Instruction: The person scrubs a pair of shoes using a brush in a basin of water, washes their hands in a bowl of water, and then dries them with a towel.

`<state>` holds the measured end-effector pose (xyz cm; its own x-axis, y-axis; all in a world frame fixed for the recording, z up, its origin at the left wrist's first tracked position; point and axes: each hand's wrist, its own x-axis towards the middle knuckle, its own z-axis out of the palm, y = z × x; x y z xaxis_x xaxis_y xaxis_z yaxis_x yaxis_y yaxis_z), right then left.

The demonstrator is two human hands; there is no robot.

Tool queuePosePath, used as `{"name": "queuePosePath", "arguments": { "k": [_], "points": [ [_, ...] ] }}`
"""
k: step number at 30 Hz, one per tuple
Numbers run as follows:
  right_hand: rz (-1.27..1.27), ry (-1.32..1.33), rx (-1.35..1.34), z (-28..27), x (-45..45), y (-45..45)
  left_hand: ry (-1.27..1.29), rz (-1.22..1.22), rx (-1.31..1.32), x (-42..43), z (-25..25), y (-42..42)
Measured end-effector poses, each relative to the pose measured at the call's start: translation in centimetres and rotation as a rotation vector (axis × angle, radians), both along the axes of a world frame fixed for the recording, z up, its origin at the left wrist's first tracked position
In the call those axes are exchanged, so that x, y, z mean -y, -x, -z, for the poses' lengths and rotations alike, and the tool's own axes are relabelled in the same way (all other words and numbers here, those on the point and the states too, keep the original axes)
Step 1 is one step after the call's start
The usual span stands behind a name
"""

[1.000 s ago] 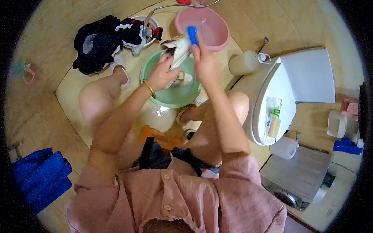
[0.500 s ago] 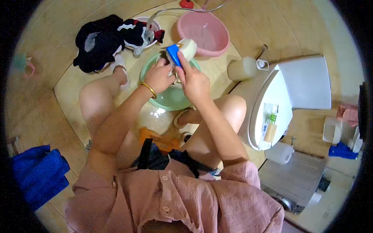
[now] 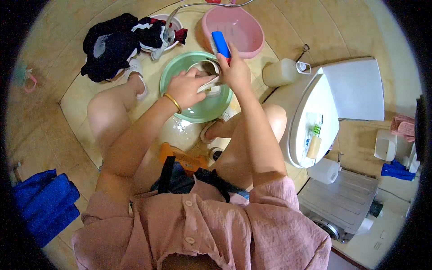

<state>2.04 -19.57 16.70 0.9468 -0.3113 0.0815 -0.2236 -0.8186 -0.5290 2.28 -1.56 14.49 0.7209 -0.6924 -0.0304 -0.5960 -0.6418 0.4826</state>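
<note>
Nearest, the person's pink button-front shirt fills the lower middle, with a bright-blue folded cloth to the left. A little farther, an orange plastic stool shows between the legs. Beyond it, a round pale-green plastic basin stands on the tiled floor with water in it. Over this basin, the left hand, a gold bracelet at its wrist, grips a white shoe with a dark opening. The right hand, just right of the shoe, is closed around a blue-backed scrubbing brush, bristles toward the left; whether this hand also touches the shoe, I cannot tell. Farther off, a pink oval plastic basin sits beyond the brush, and a heap of black clothing lies far left.
</note>
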Motion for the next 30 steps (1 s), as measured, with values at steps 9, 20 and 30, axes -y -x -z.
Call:
{"name": "queuePosePath", "arguments": {
  "k": [9, 20, 30],
  "points": [
    [0.27, -0.311, 0.268, 3.1, 4.3, -0.3, 0.178, -0.009, 0.123, -0.7, 0.1, -0.8],
    [0.315, -1.218, 0.064, -0.8, 3.4, 1.2, 0.273, 0.097, 0.476, -1.5, -0.5, -1.5],
    [0.256, -1.189, 0.342, -0.7, 1.5, 1.0, 0.913, -0.212, -0.614, 0.3, 0.6, -2.0]
  ]
}}
